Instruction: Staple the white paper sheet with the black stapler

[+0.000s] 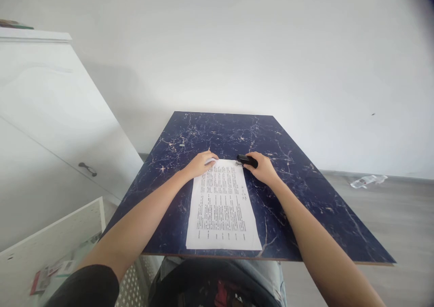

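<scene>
Printed paper [222, 210] lies flat on the dark blue marbled table [298, 194], approx 6 to 7 o'clock from the table's centre, its near end close to the front edge; text runs sideways to the wearer, sheet count can't tell

Taking the paper's middle as clock centre: L hand [202, 163] at 11, R hand [261, 166] at 1

R hand: fingers wrapped round a black stapler [248, 161], thumb on the near side, nose pointing to 9, right by the paper's 1 o'clock corner; whether the corner sits btwn its jaws, can't tell

L hand: fingers bent and close together over the 11 o'clock corner, a bit of white showing by the thumb; pinching or just pressing, can't tell

Handling, my guess: paper v light, limp, slides easily on a smooth top, creases if gripped hard, so best held flat w/ fingertips at the 11 o'clock corner, or pinched gently along an edge; stapler prob light-to-mid wt, stiff, hard shell, maybe a bit slick, not fragile, best taken round the body at its 3 o'clock end w/ fingers clear of the nose at 9
</scene>
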{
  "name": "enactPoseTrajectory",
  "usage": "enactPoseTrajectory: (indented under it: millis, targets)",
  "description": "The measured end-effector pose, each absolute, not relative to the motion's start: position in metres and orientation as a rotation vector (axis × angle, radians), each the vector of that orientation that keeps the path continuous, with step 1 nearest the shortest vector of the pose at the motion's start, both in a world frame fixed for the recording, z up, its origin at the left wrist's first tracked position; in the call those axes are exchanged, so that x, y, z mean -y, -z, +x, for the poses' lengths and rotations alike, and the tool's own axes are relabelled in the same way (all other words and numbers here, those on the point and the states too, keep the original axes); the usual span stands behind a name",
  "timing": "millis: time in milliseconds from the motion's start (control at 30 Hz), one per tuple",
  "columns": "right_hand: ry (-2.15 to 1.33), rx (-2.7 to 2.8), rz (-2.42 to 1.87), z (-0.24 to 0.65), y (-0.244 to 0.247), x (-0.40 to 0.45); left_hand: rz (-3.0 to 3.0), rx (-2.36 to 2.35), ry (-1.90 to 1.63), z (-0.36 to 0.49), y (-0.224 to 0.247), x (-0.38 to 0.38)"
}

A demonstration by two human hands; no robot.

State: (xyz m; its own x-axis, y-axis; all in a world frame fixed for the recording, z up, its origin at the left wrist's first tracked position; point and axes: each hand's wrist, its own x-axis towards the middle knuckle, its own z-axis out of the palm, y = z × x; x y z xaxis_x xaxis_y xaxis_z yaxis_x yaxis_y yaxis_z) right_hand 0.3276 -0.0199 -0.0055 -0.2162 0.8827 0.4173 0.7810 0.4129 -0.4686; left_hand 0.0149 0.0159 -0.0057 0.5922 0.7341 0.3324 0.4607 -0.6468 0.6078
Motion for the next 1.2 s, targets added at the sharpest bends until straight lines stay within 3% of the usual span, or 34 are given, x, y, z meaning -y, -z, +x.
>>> enactPoseTrajectory:
  millis: [1200]
  targets:
    - [-0.243,2.005,-1.313,0.311,-0.014,0.033,2.394,-0.951,-0.773,0.014,0.008,-0.018]
